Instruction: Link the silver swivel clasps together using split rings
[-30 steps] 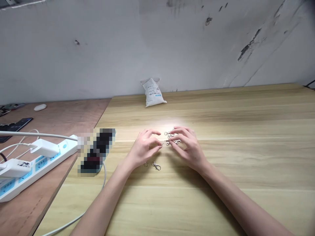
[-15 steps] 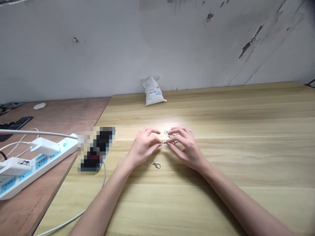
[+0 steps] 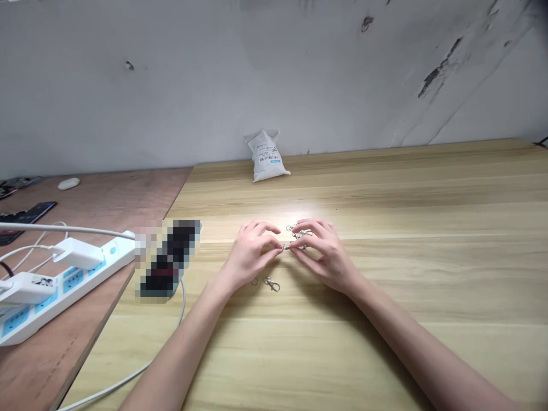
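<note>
My left hand (image 3: pixel 253 254) and my right hand (image 3: pixel 322 251) meet over the table, each in a thumb-and-finger pinch. Between the fingertips is a small silver metal fitting (image 3: pixel 286 248), held from both sides; it resembles the clasps nearby, but its exact shape is too small to make out. Several silver lobster clasps (image 3: pixel 303 234) with rings lie behind and partly under my right fingers. Nearer to me, a single lobster clasp (image 3: pixel 273 284) rests on the wood. Beside it, close to my left wrist, lies a small metal ring (image 3: pixel 254 281).
A white plastic packet (image 3: pixel 268 160) stands near the wall. To the left are a blurred-out phone (image 3: pixel 171 260) with a white cable, a white power strip (image 3: pixel 71 279) holding chargers, a dark phone (image 3: pixel 29 217) and a small white case (image 3: pixel 69 184) on a lower reddish board.
Both hands keep their pinch on the small metal fitting, with only slight finger movement. The whole view has shifted a few pixels.
</note>
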Tool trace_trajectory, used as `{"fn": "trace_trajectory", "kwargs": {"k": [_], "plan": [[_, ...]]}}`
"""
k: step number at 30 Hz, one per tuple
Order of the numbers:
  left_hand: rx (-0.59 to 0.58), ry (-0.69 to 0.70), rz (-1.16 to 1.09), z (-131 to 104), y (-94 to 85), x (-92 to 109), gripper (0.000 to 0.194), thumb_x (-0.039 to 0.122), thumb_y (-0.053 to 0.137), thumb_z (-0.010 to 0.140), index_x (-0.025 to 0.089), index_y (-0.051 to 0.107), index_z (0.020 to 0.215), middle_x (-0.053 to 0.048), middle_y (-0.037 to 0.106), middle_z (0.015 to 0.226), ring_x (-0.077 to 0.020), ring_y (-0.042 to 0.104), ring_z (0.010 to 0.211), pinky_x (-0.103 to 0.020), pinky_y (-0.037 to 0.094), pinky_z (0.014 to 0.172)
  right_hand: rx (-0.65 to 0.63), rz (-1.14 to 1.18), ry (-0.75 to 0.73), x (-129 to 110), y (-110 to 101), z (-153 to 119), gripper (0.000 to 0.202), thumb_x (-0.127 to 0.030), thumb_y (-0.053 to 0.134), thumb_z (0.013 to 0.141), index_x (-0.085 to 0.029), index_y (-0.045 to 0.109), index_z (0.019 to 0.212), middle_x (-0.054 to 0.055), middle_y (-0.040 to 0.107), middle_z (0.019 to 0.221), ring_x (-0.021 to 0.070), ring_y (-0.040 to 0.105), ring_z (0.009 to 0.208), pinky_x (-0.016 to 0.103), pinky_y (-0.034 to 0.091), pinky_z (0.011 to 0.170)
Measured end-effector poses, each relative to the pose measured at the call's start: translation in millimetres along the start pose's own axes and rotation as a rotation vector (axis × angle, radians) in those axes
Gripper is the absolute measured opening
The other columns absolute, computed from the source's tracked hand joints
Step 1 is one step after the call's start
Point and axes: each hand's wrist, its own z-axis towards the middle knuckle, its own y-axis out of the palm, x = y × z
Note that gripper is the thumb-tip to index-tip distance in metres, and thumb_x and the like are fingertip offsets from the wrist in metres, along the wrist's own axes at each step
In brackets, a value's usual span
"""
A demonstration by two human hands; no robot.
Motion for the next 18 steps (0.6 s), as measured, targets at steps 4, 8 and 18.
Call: {"fn": "trace_trajectory", "kwargs": {"k": [4, 8, 18], "plan": [[-0.017, 0.019, -0.003, 0.2, -0.4, 1.3, 0.005, 0.019, 0.065, 0.086, 0.023, 0.068, 0.084, -0.003, 0.066, 0.112, -0.0209, 0.058, 0.104, -0.039, 0.038, 0.091, 0.03, -0.015, 0.005, 1.0, 1.0, -0.1, 0.008, -0.019, 0.06, 0.09, -0.023, 0.066, 0.085, 0.006, 0.066, 0.103, 0.0239, 0.057, 0.106, 0.043, 0.04, 0.091], [-0.009, 0.007, -0.034, 0.9, -1.6, 3.0, 0.005, 0.02, 0.064, 0.087, 0.022, 0.067, 0.085, -0.003, 0.066, 0.112, -0.0203, 0.058, 0.104, -0.04, 0.038, 0.093, 0.078, -0.083, 0.096, 3.6, 2.9, -0.9, 0.008, -0.021, 0.059, 0.09, -0.023, 0.066, 0.087, 0.006, 0.065, 0.1, 0.0242, 0.058, 0.103, 0.043, 0.04, 0.09], [0.041, -0.123, -0.251, 4.5, -6.8, 12.6, 0.002, 0.021, 0.067, 0.085, 0.022, 0.069, 0.084, -0.004, 0.065, 0.11, -0.0209, 0.058, 0.108, -0.042, 0.041, 0.099, 0.016, -0.246, 0.024, -8.1, 7.0, 0.9, 0.017, -0.036, 0.064, 0.087, -0.023, 0.066, 0.1, 0.009, 0.064, 0.11, 0.026, 0.056, 0.108, 0.047, 0.037, 0.1]]}}
